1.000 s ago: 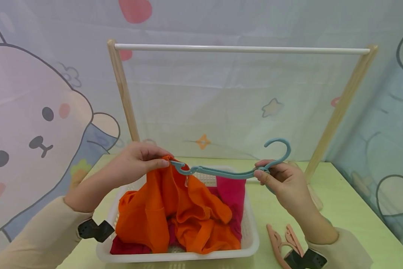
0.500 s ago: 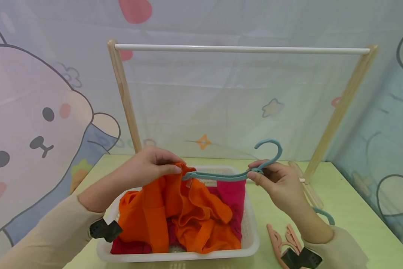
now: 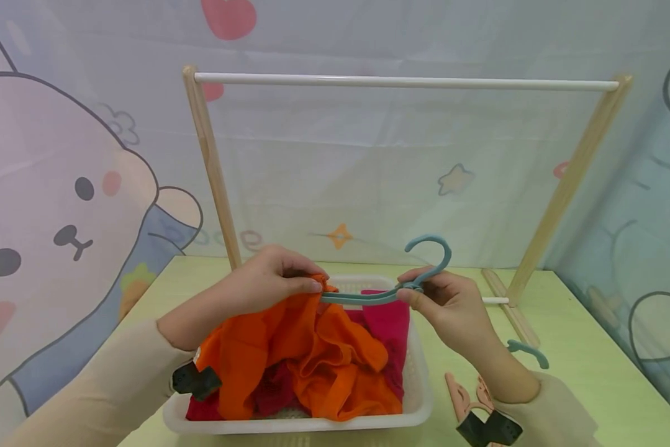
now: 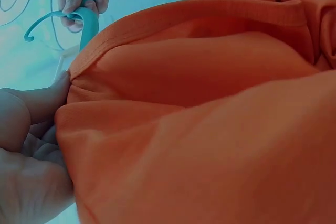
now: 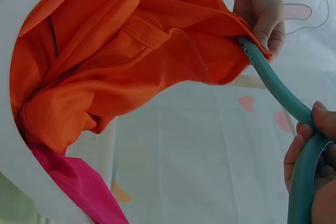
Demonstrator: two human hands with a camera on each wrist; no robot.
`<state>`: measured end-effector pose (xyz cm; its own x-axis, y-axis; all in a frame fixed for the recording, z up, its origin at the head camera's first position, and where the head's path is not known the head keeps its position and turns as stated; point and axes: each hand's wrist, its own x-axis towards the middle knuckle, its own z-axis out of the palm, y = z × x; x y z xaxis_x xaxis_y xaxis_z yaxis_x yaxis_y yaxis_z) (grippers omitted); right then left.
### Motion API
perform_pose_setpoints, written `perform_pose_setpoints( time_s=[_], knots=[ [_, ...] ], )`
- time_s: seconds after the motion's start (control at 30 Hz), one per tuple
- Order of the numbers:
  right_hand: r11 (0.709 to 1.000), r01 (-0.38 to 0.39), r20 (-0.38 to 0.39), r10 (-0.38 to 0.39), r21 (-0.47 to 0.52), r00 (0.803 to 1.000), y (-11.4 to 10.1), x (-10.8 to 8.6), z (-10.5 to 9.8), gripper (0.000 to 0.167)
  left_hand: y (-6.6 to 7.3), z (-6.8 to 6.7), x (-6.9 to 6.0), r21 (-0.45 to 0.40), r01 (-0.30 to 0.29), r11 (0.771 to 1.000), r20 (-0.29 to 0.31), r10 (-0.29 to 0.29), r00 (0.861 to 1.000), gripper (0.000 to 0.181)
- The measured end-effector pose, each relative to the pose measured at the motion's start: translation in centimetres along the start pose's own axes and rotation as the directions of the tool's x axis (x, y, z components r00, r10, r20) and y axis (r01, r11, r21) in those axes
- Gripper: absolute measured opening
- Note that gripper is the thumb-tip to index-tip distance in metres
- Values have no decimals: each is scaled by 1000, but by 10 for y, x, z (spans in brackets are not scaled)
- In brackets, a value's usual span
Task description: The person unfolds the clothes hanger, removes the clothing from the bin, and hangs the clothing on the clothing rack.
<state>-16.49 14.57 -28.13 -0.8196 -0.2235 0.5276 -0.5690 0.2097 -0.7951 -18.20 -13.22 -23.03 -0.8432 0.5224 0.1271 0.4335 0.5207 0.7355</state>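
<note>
Your left hand [image 3: 262, 279] pinches the edge of the orange cloth [image 3: 298, 326] between thumb and fingers, holding it up above the basket [image 3: 307, 426]. Your right hand [image 3: 452, 304] is clamped on the middle of the blue hanger [image 3: 359, 298], just below its hook, thumb on the near side. The hook points up, and the bar runs level from one hand toward the other, over the basket's back edge. The hanger's left end goes in under the orange cloth's edge, beside your left fingers; how far it reaches inside is hidden.

The rest of the orange cloth sags in folds into the basket. Pink cloth [image 3: 389, 323] lies along the basket's right side, and dark red cloth [image 3: 203, 410] shows at its near left corner.

On the table [image 3: 586, 354], a peach hanger [image 3: 457, 396] lies just off the basket's near right corner, partly covered by your right wrist camera [image 3: 488, 428]. A second blue hanger [image 3: 529, 352], partly hidden by your right forearm, lies toward the table's right edge. The rack [image 3: 407, 81] stands along the table's back edge.
</note>
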Motion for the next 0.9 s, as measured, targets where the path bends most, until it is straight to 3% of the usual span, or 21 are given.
perform_pose_setpoints(
  time_s=[0.23, 0.63, 0.9],
  knots=[
    [1000, 20, 9, -20, -15, 1000, 0, 1, 5, 18, 1, 2, 4, -49, 19, 999, -59, -22, 998, 21],
    [999, 37, 42, -38, 28, 998, -4, 5, 22, 13, 10, 17, 12, -7, -70, 998, 53, 70, 996, 18],
    [998, 35, 54, -38, 57, 998, -3, 8, 30, 15, 15, 23, 14, -25, -74, 997, 78, 76, 994, 20]
  ],
)
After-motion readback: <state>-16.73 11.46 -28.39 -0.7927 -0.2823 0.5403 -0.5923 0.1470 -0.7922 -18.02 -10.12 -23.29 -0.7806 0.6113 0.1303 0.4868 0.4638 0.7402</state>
